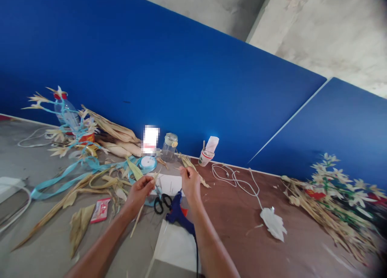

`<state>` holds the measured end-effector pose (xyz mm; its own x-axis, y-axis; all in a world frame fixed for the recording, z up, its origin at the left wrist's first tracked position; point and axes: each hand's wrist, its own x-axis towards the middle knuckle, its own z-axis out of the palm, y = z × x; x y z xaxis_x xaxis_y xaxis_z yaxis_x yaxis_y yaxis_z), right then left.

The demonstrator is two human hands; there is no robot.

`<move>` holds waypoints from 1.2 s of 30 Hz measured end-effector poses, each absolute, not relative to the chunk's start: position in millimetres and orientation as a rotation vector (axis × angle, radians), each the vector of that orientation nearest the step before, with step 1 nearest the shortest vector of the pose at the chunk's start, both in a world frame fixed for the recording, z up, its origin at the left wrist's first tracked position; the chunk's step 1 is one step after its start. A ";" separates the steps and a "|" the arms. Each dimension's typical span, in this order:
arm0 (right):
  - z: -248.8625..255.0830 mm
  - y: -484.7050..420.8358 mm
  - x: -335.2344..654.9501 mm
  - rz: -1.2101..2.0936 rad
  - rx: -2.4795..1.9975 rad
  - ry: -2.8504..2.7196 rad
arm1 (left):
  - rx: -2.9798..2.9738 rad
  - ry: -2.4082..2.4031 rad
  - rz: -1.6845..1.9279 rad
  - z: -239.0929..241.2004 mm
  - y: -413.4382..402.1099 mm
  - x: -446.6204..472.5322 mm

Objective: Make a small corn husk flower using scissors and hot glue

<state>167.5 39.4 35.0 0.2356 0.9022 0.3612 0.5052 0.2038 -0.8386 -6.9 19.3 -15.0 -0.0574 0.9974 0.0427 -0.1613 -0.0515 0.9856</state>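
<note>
My left hand (140, 190) is closed on a thin dry husk strip (136, 221) that hangs down from its fingers. My right hand (190, 181) is pinched shut just to the right; what it holds is too small to make out. Below and between the hands lie black-handled scissors (161, 203) and a blue glue gun (178, 215), beside a white sheet of paper (178, 243). A roll of light blue ribbon (147, 163) lies just beyond my left hand.
Dry corn husks (79, 225) and blue ribbon (57, 180) are strewn at the left, with a plastic bottle (65, 112) of husk flowers. A glass jar (169, 146), a paper cup (206, 157), a white cable (232, 178) and a flower pile (332, 197) stand along the blue wall (181, 76).
</note>
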 end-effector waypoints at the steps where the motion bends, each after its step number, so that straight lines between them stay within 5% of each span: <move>1: 35.1 39.8 168.6 0.429 -1.458 -1.403 | 1.103 1.104 1.353 -13.2 18.6 -6.0; 19: 28.2 34.6 154.8 0.496 -1.353 -1.518 | 1.111 1.109 1.308 -13.8 18.3 -2.0; 31: 19.3 32.9 139.1 1.011 -1.202 -1.491 | 1.135 1.102 1.279 -26.0 21.0 -2.2; 36: 17.3 28.8 131.7 0.952 -1.240 -1.535 | 1.188 1.064 1.241 -22.5 19.4 -1.1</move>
<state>131.7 28.8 17.3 -0.0748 0.9806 0.1810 0.2734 0.1947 -0.9420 -1.1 19.4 -22.5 0.0612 0.9972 0.0438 -0.1086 -0.0370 0.9934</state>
